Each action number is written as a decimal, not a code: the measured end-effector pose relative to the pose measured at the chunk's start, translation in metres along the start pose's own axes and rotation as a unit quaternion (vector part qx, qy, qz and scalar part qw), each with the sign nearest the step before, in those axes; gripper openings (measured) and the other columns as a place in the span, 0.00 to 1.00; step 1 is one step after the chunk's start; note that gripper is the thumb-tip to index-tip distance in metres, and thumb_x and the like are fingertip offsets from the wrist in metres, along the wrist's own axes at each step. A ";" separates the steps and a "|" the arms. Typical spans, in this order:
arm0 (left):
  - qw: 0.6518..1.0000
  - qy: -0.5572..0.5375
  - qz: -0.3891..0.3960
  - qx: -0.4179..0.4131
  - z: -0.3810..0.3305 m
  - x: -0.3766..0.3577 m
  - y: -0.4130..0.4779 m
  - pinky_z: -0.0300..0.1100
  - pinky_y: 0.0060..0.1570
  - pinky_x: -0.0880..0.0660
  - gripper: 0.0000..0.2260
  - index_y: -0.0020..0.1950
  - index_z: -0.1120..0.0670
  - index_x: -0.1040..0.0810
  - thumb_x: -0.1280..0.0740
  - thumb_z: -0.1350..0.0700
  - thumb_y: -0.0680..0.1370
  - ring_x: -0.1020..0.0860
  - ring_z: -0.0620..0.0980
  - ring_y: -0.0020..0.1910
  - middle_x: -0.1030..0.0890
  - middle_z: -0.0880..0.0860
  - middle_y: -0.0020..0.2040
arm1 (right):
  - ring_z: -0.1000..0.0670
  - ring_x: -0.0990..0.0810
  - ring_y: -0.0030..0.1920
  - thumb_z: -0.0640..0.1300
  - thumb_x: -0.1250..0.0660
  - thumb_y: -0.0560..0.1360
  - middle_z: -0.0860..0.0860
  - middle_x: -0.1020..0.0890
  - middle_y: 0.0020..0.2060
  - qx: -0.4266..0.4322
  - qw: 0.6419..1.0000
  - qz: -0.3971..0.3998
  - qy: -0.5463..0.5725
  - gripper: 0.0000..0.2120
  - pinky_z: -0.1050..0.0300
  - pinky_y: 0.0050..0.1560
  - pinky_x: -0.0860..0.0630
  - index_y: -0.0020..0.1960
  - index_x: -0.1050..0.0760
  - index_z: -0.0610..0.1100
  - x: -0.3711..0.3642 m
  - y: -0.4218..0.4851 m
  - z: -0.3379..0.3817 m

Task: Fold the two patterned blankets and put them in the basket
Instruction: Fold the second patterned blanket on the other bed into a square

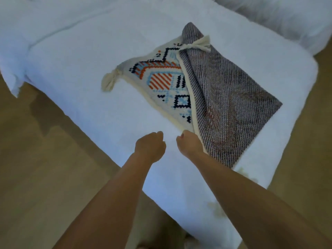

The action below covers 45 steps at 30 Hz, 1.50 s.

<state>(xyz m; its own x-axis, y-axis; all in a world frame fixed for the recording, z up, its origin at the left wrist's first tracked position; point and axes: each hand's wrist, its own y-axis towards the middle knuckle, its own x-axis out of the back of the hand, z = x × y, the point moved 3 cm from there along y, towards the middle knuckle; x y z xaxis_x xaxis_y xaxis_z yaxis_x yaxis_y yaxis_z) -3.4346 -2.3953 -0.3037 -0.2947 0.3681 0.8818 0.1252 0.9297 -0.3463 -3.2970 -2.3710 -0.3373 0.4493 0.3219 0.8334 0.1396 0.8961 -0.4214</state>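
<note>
Shows a right hand [188, 143] at the bed's [89, 51] near edge, fingers curled and clamped on the nearest corner of a patterned blanket [224, 105], right at its cream border. Shows a left hand [150, 146] just beside it, apart from the cloth, balled into a loose fist with nothing visibly in it. Places the blanket in the middle of the bed, lying flat and already half turned over: grey twill underside covering the half toward the bed's right edge, and the orange, blue and black geometric face bare on the half toward the bed's left edge. Lies diamond-wise, long axis running from the gripped corner away toward the bed's far side and ending by a cream tassel [201, 44]; a second tassel [108, 81] points toward the bed's left edge, and a plain corner toward its right. Looks soft, limp and fairly light, a thick weave likely to sag and drape rather than hold a shape, not slippery and not fragile. Best taken by pinching two corners or the cream hem, one per hand, rather than the tassels. No basket or second blanket in view; wooden floor [36, 141] beyond the bed's near edge.
</note>
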 end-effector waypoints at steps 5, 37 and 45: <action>0.997 0.063 -0.005 -0.035 0.016 0.028 0.039 0.45 0.46 0.29 0.11 0.58 0.56 0.29 0.49 0.58 0.81 0.23 0.55 0.50 0.22 0.54 0.54 | 0.45 0.29 0.39 0.40 0.45 0.76 0.46 0.27 0.39 -0.012 0.997 -0.029 0.069 0.07 0.56 0.37 0.36 0.41 0.32 0.41 0.009 0.019 0.027; 0.946 0.203 -0.015 -0.251 -0.034 0.097 0.547 0.53 0.51 0.29 0.22 0.70 0.58 0.41 0.42 0.50 0.79 0.29 0.59 0.59 0.29 0.59 0.62 | 0.44 0.31 0.59 0.42 0.41 0.77 0.43 0.27 0.57 -0.161 0.964 -0.189 0.099 0.12 0.52 0.56 0.32 0.59 0.29 0.40 0.064 0.394 0.114; 0.952 0.099 -0.039 -0.287 -0.023 0.100 0.570 0.50 0.42 0.29 0.14 0.64 0.59 0.35 0.45 0.61 0.79 0.23 0.59 0.45 0.21 0.60 0.49 | 0.43 0.30 0.57 0.35 0.41 0.77 0.43 0.25 0.56 -0.216 0.955 -0.197 0.047 0.10 0.50 0.52 0.29 0.56 0.26 0.38 0.057 0.410 0.114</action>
<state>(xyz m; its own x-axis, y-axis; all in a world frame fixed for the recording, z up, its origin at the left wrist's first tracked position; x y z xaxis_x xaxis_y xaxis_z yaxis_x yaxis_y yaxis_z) -3.3708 -1.8287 -0.4059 -0.1466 0.2361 0.9606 0.6242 0.7754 -0.0953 -3.3153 -1.9507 -0.4216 0.3608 -0.0613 0.9306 0.6557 0.7262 -0.2064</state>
